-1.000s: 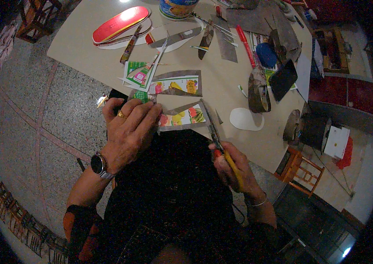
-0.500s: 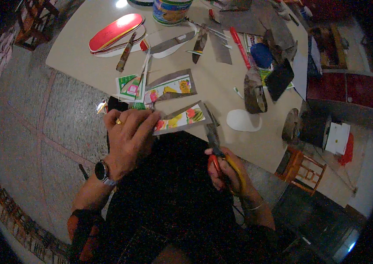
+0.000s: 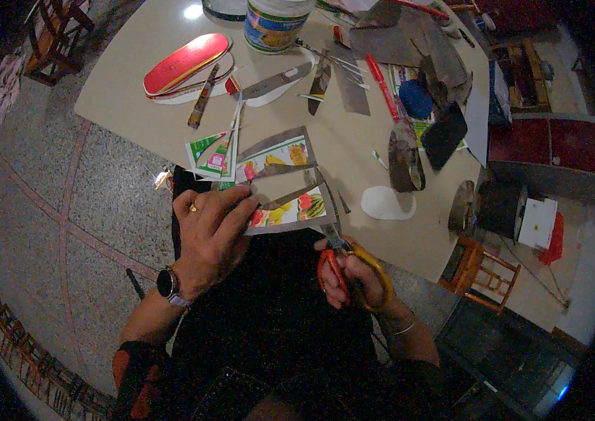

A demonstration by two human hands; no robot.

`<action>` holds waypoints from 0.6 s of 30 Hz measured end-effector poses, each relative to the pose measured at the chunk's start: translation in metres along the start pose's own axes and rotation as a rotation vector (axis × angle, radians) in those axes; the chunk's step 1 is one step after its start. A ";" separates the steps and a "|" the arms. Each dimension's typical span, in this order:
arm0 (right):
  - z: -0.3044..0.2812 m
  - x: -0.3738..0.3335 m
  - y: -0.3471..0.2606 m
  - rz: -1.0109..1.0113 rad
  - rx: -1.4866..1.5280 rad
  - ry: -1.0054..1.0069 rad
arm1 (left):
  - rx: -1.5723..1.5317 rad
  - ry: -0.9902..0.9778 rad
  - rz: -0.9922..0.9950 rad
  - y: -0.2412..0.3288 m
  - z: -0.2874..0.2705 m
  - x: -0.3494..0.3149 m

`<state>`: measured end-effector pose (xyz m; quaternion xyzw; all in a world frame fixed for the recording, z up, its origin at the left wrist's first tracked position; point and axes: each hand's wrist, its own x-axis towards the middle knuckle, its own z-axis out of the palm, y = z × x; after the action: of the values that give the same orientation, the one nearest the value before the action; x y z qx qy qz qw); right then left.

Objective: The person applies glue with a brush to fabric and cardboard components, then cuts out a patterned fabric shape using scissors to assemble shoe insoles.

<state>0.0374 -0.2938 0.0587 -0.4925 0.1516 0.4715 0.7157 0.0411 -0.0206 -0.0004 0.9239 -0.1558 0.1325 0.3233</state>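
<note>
My left hand (image 3: 212, 223) has its fingers closed over the left end of a grey-edged strip with printed fruit pictures (image 3: 294, 210), at the table's near edge. In my right hand (image 3: 353, 275) are scissors with red and yellow handles (image 3: 330, 272), the handles spread apart. The scissor blades (image 3: 332, 236) meet the strip's lower right corner. Just beyond the strip lies another grey-bordered fruit-print piece (image 3: 276, 156). A thin dark sliver (image 3: 343, 201) rests to the strip's right. Green and white printed scraps (image 3: 210, 156) lie beyond my left hand.
Red insoles (image 3: 186, 63), a bucket (image 3: 276, 27), a red marker (image 3: 382, 84) and a white oval piece (image 3: 389, 203) are on the table (image 3: 150, 133). Grey cloth (image 3: 410, 42) and a dark rectangular pad (image 3: 445, 135) lie at the right. A wooden chair (image 3: 483, 274) stands at the right.
The scissors have moved down and left along the strip's right end, with their handles wider apart. The strip sits a little lower and flatter, and a thin sliver now lies apart from it.
</note>
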 end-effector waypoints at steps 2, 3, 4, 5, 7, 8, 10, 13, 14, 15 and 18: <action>-0.003 0.001 0.000 0.040 0.054 -0.046 | -0.017 0.002 -0.003 -0.001 0.000 0.000; -0.005 0.002 0.000 0.068 0.076 -0.061 | -0.018 0.003 -0.002 -0.002 0.001 0.000; -0.006 0.002 0.000 0.095 0.098 -0.076 | -0.019 0.004 -0.001 -0.003 0.001 0.000; -0.006 0.003 0.000 0.094 0.113 -0.082 | -0.028 -0.006 -0.006 -0.003 0.001 0.000; -0.006 0.002 -0.001 0.094 0.144 -0.092 | -0.049 -0.025 -0.020 -0.003 -0.001 0.001; -0.007 0.004 -0.002 0.080 0.142 -0.100 | -0.051 -0.029 -0.023 -0.003 -0.002 0.002; -0.009 0.007 -0.005 0.050 0.135 -0.117 | -0.054 -0.033 -0.028 -0.003 -0.003 0.002; -0.007 0.006 -0.007 0.015 0.038 -0.040 | -0.066 -0.035 -0.030 -0.002 -0.004 0.003; -0.006 0.005 -0.008 0.010 0.038 -0.041 | -0.069 -0.030 -0.024 -0.003 -0.004 0.003; -0.006 0.005 -0.008 0.005 0.037 -0.048 | -0.066 -0.022 -0.020 -0.003 -0.003 0.003; -0.005 0.003 -0.010 0.040 0.088 -0.093 | -0.065 -0.028 -0.016 -0.004 -0.003 0.003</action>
<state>0.0478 -0.2975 0.0599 -0.4351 0.1489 0.5010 0.7332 0.0452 -0.0159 0.0010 0.9159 -0.1570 0.1120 0.3519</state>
